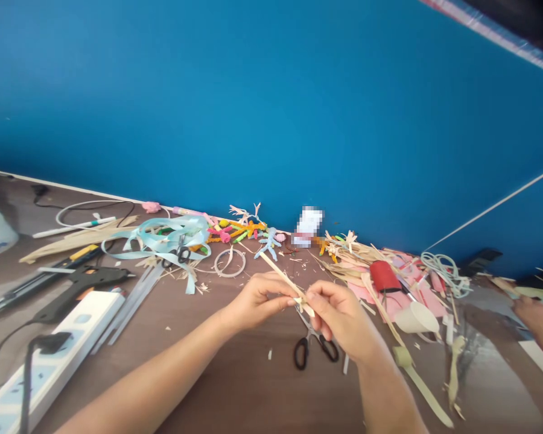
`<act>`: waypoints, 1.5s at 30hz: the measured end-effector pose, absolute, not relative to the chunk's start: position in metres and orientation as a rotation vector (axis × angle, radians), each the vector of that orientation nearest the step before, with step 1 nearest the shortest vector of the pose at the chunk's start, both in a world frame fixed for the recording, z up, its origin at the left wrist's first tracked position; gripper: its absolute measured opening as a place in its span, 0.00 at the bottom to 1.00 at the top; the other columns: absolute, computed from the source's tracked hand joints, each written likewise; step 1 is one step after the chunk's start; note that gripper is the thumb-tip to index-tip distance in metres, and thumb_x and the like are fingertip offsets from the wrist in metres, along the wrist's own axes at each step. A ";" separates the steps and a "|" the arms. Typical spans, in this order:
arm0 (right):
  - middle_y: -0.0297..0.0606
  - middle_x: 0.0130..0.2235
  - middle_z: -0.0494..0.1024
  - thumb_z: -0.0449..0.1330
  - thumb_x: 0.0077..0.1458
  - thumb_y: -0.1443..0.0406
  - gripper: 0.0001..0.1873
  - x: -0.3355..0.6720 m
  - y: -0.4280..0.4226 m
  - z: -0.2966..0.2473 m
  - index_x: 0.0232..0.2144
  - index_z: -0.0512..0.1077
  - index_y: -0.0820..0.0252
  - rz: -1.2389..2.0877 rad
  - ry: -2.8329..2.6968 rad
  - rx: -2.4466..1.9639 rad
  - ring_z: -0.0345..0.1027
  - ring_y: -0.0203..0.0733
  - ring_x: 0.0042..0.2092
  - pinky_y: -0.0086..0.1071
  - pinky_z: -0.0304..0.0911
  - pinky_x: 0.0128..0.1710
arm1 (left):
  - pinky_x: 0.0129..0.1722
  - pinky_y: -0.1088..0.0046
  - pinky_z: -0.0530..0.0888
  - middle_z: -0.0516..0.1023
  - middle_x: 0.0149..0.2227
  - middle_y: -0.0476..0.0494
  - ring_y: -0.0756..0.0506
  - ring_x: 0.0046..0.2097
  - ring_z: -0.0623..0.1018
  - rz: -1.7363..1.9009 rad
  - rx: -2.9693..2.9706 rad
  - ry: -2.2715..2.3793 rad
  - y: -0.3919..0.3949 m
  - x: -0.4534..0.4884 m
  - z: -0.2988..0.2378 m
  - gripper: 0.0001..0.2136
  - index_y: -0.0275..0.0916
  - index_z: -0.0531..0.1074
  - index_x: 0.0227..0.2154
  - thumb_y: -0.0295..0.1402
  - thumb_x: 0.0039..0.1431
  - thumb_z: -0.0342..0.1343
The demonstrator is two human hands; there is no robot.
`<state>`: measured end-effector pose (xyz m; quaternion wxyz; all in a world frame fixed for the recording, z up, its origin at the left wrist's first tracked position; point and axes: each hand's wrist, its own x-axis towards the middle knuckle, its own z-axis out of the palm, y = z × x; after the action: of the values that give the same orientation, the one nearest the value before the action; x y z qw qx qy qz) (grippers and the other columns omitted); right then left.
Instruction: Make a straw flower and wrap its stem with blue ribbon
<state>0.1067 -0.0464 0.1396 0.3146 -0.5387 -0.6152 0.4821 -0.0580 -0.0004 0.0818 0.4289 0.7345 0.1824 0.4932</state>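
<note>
My left hand [259, 298] and my right hand [339, 316] meet above the brown table [235, 386], both pinched on a thin pale strip of dried leaf [280, 276] that slants up to the left. Small black-handled scissors [314, 345] lie on the table just beneath my right hand. A loop of the same pale strip [229, 263] lies behind my left hand.
At left lie a white power strip [54, 355] with a black plug, a black glue gun [79, 283], light blue ribbon [167, 238] and a second pair of scissors [177, 255]. Coloured pipe-cleaner figures [242, 230], a red spool [384, 276], a white cup [417, 317] and leaf scraps crowd the back. Another person's hand [540, 322] is at right.
</note>
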 end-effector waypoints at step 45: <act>0.43 0.36 0.70 0.52 0.47 0.71 0.09 0.130 0.082 0.032 0.30 0.72 0.59 0.291 -1.828 -2.168 0.64 0.43 0.39 0.32 0.54 0.37 | 0.16 0.77 0.59 0.53 0.13 0.53 0.53 0.18 0.60 1.146 0.922 0.064 0.032 -0.109 0.082 0.15 0.37 0.59 0.13 0.38 0.39 0.59</act>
<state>0.1304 0.0815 0.0319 0.1448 -0.7524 -0.6346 0.1010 -0.1094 0.0322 0.0817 0.7411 0.4205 0.0291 0.5226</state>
